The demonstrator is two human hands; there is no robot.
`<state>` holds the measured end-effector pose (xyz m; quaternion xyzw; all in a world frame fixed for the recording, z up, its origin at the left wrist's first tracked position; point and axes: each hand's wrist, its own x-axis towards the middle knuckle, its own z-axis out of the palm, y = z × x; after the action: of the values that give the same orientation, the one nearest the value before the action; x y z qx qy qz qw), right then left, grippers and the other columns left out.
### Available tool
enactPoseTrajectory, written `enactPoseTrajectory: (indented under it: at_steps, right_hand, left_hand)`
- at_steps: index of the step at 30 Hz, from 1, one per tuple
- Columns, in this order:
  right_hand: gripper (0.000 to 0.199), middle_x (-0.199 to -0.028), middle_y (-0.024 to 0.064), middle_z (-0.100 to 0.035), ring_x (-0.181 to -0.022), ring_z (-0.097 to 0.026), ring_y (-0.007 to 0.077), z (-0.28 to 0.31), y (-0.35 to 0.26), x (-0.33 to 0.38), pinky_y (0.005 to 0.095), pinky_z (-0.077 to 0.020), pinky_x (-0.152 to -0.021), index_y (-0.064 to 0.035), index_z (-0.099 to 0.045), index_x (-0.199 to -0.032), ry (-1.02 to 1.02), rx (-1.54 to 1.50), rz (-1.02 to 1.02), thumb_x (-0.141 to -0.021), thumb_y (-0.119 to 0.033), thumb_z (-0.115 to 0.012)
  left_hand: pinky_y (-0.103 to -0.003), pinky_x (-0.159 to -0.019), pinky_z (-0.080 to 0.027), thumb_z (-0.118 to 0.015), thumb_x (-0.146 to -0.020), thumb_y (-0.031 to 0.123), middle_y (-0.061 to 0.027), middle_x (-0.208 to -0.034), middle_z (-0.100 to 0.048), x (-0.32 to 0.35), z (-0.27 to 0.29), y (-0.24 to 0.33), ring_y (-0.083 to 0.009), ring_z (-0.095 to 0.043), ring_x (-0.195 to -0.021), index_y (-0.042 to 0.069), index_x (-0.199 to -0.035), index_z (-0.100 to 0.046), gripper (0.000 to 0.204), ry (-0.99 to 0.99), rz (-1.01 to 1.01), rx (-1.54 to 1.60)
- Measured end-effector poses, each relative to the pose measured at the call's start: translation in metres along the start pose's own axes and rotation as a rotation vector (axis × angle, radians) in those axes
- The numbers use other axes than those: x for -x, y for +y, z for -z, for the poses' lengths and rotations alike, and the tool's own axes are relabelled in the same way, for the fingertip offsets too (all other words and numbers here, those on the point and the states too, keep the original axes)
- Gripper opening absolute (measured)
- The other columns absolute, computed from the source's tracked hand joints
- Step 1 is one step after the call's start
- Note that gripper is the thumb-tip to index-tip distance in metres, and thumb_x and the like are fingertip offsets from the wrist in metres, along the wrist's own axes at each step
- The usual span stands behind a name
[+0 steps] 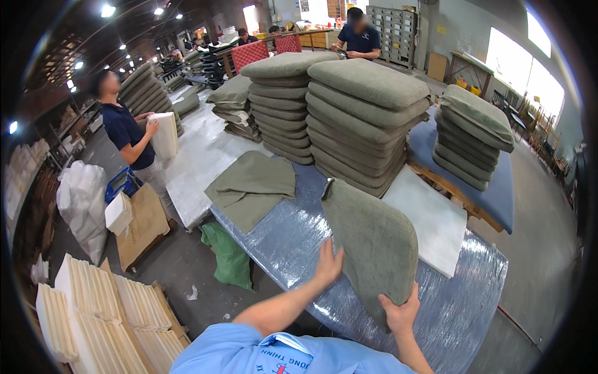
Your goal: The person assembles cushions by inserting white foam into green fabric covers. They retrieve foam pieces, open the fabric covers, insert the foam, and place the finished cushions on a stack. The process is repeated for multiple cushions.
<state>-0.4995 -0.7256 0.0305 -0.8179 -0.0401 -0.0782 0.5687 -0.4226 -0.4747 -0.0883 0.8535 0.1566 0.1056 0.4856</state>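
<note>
A grey-green seat cushion stands tilted over the plastic-wrapped table in front of me. My right hand grips its lower right edge, thumb on the face towards me and fingers behind. Beside the cushion's left edge is my left hand, fingers stretched out and slightly blurred; whether it touches the fabric I cannot tell. A loose grey-green fabric cover lies creased on the table to the left. Partly behind the cushion rests a flat white foam sheet.
Tall cushion stacks line the table's far side, with another stack on a blue-topped table. A co-worker at left handles white foam; another person stands at the back. White foam pads and a green sack lie on the floor.
</note>
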Motion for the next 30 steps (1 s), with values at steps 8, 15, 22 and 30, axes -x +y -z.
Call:
enactPoseTrajectory:
  at_steps: [8, 15, 22, 30]
  right_hand:
    - [0.081, -0.129, 0.0184, -0.063, -0.120, -0.061, 0.0280, -0.028, -0.023, -0.027, 0.0385, -0.0460, -0.104, 0.0016, -0.044, -0.144, 0.051, -0.100, -0.002, -0.076, -0.015, -0.085]
    - [0.079, -0.139, 0.0175, -0.054, -0.128, -0.053, 0.0283, -0.044, -0.033, -0.033, 0.0389, -0.0395, -0.111, 0.0012, -0.037, -0.149, 0.054, -0.330, -0.119, -0.083, -0.008, -0.078]
    - [0.095, -0.147, 0.0183, -0.042, -0.129, -0.050, 0.0284, -0.034, -0.015, 0.023, 0.0468, -0.0384, -0.111, -0.0034, -0.014, -0.157, 0.042, -0.434, -0.256, -0.087, -0.016, -0.077]
    - [0.065, -0.126, 0.0140, -0.060, -0.110, -0.062, 0.0305, 0.146, 0.007, -0.029, 0.0490, -0.0580, -0.075, -0.0195, -0.044, -0.146, 0.141, -0.753, -0.601, -0.093, -0.053, -0.062]
  left_hand:
    - [-0.035, -0.079, -0.052, -0.050, -0.093, 0.077, -0.0103, -0.119, -0.065, 0.166, -0.015, -0.036, -0.0185, -0.057, -0.088, 0.015, -0.159, -0.029, 0.093, -1.141, 0.960, 0.707]
    - [-0.052, -0.099, -0.050, -0.040, -0.095, 0.078, -0.0166, -0.141, -0.058, 0.152, -0.030, -0.022, -0.0340, -0.061, -0.123, 0.014, -0.160, -0.026, 0.092, -0.930, 1.222, 1.131]
    - [-0.053, -0.109, -0.046, -0.047, -0.100, 0.067, -0.0155, -0.151, -0.052, 0.140, -0.017, -0.022, -0.0339, -0.057, -0.131, 0.011, -0.153, -0.043, 0.077, -0.705, 1.051, 1.592]
    - [-0.046, -0.113, -0.044, -0.046, -0.104, 0.058, -0.0126, -0.150, -0.053, 0.112, -0.004, -0.023, -0.0278, -0.055, -0.135, 0.008, -0.152, -0.043, 0.070, -0.877, 1.001, 1.290]
